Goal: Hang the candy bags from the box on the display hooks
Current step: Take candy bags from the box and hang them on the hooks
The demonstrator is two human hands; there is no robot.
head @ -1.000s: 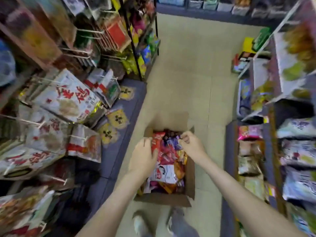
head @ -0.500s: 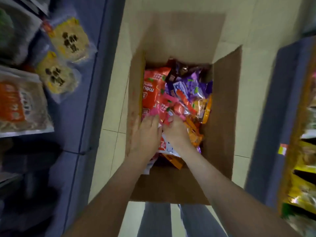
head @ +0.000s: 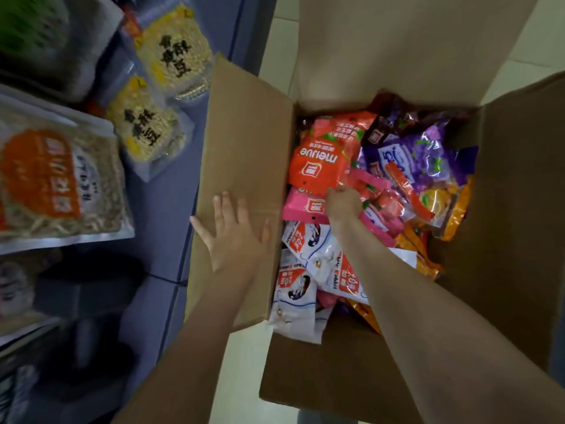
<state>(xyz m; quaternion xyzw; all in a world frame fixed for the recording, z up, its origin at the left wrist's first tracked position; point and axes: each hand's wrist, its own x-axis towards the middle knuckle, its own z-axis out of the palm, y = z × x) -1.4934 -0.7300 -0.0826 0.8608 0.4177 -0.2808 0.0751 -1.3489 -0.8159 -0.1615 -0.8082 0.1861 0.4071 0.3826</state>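
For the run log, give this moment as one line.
left hand: flat on box flap | right hand: down among candy bags, grip unclear

The left hand (head: 235,237) lies flat on the left flap of the box (head: 244,142), fingers straight and spread, forearm extended. The right hand (head: 344,201) reaches inside the box, fingers curled downward, perhaps pinching something; its fingertips are hidden.

One cardboard box (head: 244,142) is counted; two yellow bags (head: 175,47) are seen at ten o'clock; one orange-labelled packet (head: 55,179) at nine o'clock.
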